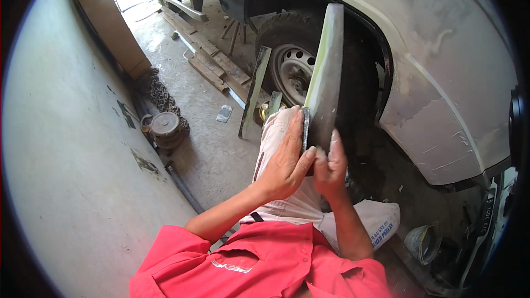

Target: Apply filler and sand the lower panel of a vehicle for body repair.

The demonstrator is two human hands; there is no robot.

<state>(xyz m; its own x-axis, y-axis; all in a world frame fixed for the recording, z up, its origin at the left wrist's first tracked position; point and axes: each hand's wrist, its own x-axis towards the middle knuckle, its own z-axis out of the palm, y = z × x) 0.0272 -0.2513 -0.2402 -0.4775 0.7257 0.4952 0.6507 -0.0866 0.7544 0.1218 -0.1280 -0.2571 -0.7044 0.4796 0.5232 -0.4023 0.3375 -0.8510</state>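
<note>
The camera is the left one of two on the person's head. It looks down and forward. The red shirt is very close, at six o'clock. The left hand and right hand are near too, just under the middle. The wheel at one o'clock is farther off. The view is wide and round, taking in the pale wall at nine o'clock and the car body at two o'clock.

Upper-left glare, black fisheye rim
</note>
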